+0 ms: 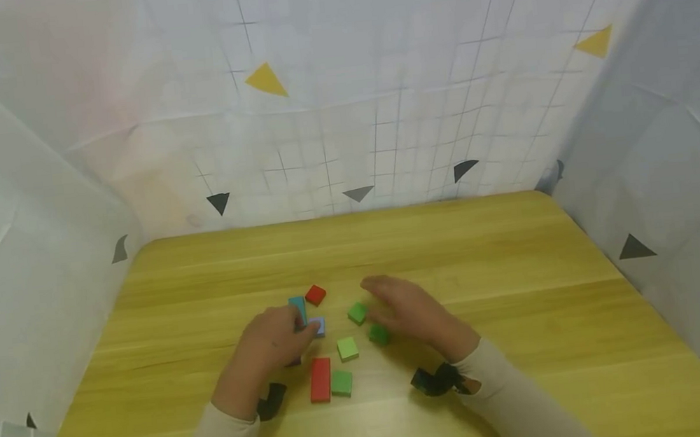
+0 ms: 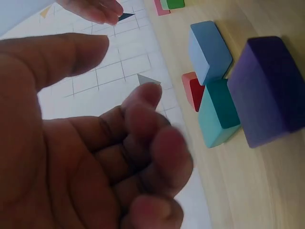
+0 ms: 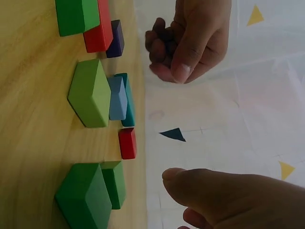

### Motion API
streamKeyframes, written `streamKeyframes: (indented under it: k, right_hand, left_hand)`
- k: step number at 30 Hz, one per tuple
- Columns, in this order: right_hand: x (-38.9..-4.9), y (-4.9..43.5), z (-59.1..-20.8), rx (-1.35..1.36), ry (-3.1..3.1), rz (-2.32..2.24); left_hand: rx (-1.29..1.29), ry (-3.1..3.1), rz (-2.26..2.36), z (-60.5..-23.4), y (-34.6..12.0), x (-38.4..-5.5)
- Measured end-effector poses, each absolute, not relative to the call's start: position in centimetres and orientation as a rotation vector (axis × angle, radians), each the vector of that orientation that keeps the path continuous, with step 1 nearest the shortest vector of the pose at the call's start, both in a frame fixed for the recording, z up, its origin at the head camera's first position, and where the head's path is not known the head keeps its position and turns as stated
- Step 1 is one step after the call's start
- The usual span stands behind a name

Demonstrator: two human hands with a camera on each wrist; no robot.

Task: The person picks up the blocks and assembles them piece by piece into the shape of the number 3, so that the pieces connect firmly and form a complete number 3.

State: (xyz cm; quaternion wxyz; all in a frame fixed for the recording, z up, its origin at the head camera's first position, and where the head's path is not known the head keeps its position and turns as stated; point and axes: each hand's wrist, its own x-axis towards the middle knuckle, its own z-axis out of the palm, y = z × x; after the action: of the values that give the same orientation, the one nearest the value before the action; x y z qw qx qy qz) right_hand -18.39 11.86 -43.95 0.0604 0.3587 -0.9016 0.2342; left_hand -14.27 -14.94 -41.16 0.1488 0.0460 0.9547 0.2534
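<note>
My left hand (image 1: 268, 340) hovers over the left side of a group of coloured blocks, its fingers loosely bent around nothing. Below it are a teal block (image 1: 296, 306), a light blue block (image 1: 319, 326) and a purple block (image 2: 264, 90), which the hand mostly covers in the head view. To the right, my right hand (image 1: 412, 311) hangs above the table with nothing in its grasp. Nearest to it are a green block (image 1: 357, 313) and a darker green block (image 1: 379, 335), partly under its fingers.
A small red block (image 1: 316, 294) lies at the back of the group. Toward the front are a light green block (image 1: 348, 349), a long red block (image 1: 320, 380) and another green block (image 1: 342, 383). Patterned white cloth (image 1: 343, 149) stands behind the wooden table (image 1: 486, 247) and at its sides.
</note>
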Motion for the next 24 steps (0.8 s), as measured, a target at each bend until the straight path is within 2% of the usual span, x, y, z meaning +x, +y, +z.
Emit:
streamKeyframes:
  k: [24]
  right_hand:
    - [-16.6, 9.4, -44.8, 1.323, -2.661, 0.689]
  left_hand:
    - [0.170, 2.629, 0.701, -41.7, -13.8, -13.6]
